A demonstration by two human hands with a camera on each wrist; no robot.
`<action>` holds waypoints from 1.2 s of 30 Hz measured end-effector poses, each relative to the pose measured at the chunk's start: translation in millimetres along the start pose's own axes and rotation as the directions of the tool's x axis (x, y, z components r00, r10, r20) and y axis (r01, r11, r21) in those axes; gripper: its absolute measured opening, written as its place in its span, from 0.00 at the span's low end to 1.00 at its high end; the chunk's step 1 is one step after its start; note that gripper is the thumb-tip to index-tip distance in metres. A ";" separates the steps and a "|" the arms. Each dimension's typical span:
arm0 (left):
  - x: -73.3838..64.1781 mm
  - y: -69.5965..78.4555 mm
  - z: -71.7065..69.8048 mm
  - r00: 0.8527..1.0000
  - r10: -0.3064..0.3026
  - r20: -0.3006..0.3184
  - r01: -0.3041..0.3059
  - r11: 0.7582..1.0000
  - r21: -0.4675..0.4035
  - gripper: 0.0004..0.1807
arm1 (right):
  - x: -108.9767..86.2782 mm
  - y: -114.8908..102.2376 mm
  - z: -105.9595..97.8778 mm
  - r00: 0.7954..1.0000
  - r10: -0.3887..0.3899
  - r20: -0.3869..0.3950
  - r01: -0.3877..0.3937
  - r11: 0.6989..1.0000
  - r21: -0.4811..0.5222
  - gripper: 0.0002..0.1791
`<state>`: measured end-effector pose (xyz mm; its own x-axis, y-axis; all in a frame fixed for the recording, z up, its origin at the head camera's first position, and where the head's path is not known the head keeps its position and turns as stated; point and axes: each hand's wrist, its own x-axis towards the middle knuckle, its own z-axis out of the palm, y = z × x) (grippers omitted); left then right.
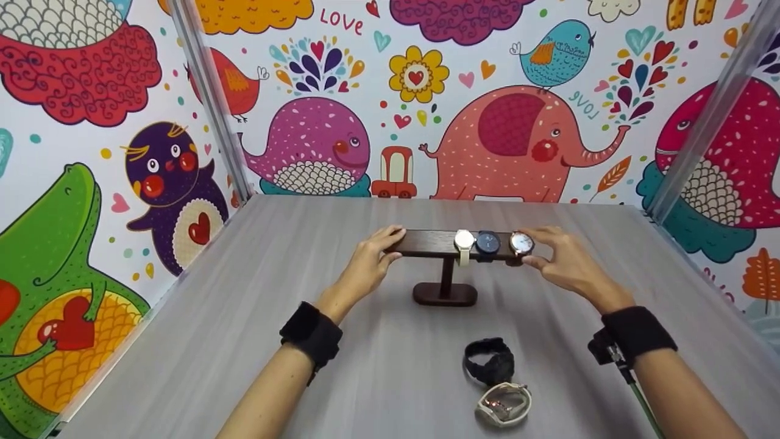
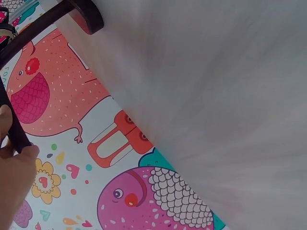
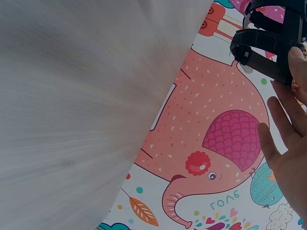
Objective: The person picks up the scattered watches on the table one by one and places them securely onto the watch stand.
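Note:
A dark brown wooden watch stand (image 1: 423, 242) stands toward the table's far side, on a post with an oval base. My left hand (image 1: 361, 268) grips the left end of its bar, thumb below and fingers over the top. Round the bar are a cream-strapped watch (image 1: 464, 239), a dark-faced watch (image 1: 487, 242) beside it, and a white-faced watch with a rose-gold rim (image 1: 521, 243) near the right end. My right hand (image 1: 570, 263) pinches that last watch between thumb and fingers. In the right wrist view dark straps (image 3: 259, 38) loop below the bar.
Nearer me on the grey table (image 1: 365, 378) lie a black watch (image 1: 490, 361) and a white-strapped watch (image 1: 504, 405), one just in front of the other. Walls with cartoon prints (image 1: 512, 146) and metal corner posts (image 1: 210, 97) enclose the table at the back and sides.

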<state>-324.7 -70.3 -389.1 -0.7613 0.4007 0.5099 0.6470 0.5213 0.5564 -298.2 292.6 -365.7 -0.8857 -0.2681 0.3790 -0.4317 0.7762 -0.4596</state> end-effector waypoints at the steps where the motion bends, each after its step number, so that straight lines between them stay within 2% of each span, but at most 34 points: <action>1: -0.2 -0.2 0.0 1.000 -0.001 0.002 0.001 1.000 0.000 0.25 | -0.1 -0.2 -0.1 1.000 0.002 0.003 -0.002 1.000 0.001 0.29; 15: -1.2 1.4 -0.6 1.000 -0.004 0.002 0.004 1.000 0.002 0.24 | 1.2 -7.1 0.7 0.998 0.032 0.047 -0.033 0.999 0.024 0.31; 29: -1.5 1.9 -0.7 1.000 -0.009 0.007 0.009 1.000 -0.001 0.25 | 3.9 -7.4 5.0 0.998 -0.008 0.056 0.007 1.000 0.010 0.32; 36: -1.2 1.8 -1.4 1.000 -0.017 0.012 0.017 1.000 0.001 0.25 | 5.6 -7.0 5.5 0.999 -0.048 0.011 0.048 0.999 0.023 0.31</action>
<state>-322.5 -70.9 -387.8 -0.7726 0.4008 0.4924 0.6340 0.5284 0.5646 -301.1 282.5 -364.8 -0.8656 -0.3114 0.3921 -0.4776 0.7490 -0.4593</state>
